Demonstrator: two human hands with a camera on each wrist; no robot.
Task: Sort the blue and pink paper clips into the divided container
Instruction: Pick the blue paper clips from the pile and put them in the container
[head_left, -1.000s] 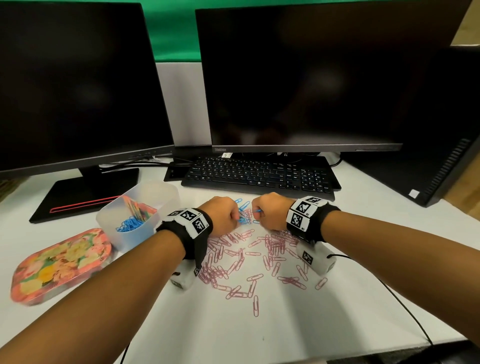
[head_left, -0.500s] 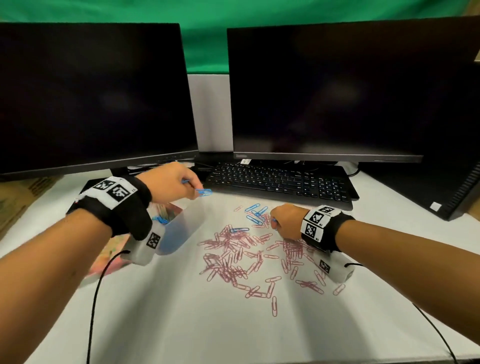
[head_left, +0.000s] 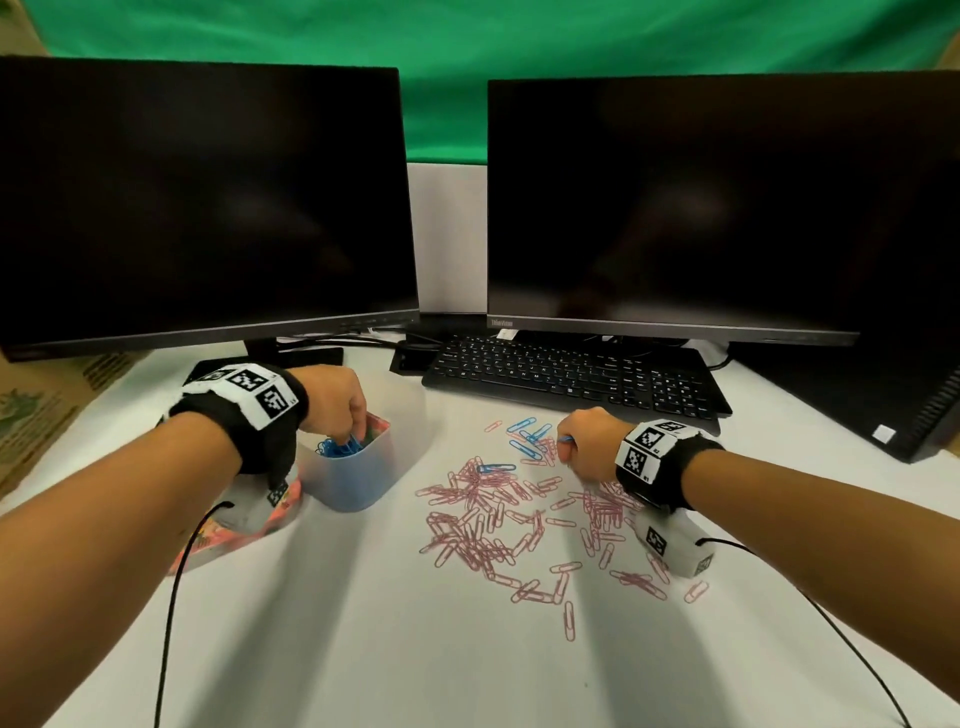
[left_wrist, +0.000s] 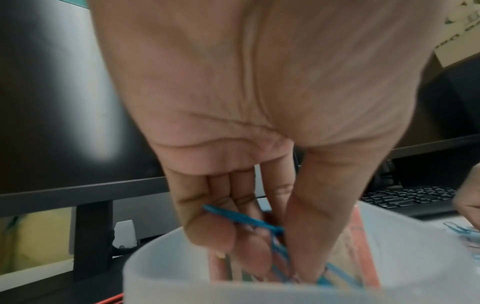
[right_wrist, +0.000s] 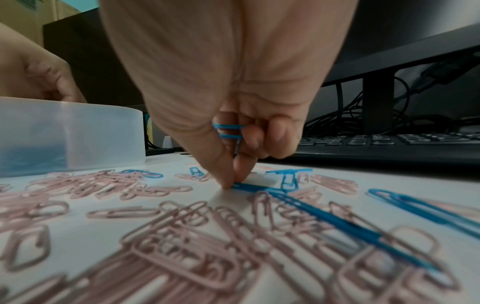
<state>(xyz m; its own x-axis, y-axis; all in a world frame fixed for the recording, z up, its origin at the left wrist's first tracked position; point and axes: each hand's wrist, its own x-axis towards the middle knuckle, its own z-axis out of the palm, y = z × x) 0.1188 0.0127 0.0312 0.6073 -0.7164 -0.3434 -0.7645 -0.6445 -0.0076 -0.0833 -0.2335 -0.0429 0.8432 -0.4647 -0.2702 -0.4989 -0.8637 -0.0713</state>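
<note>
In the container (head_left: 347, 480), at the left of the desk (head_left: 363, 649), the left hand (head_left: 332, 400) pinches blue clips (left_wrist: 241, 219) over the blue pile; better to let go low, on the right side of the divider; the right hand (head_left: 587, 441) pinches another blue clip (right_wrist: 249, 187) flat on the desk, more curled in its fingers; pink clips (head_left: 483, 530), thin glossy wire loops, lie tangled nearby; the container is frosted plastic.

left grip (head_left: 332, 402) fingers pinched downward, right grip (head_left: 584, 444) curled

Container (head_left: 358, 483) left of scattered clips (head_left: 498, 525) on table (head_left: 395, 649); keyboard (head_left: 571, 374) behind clips, two monitors (head_left: 208, 197) behind that.
</note>
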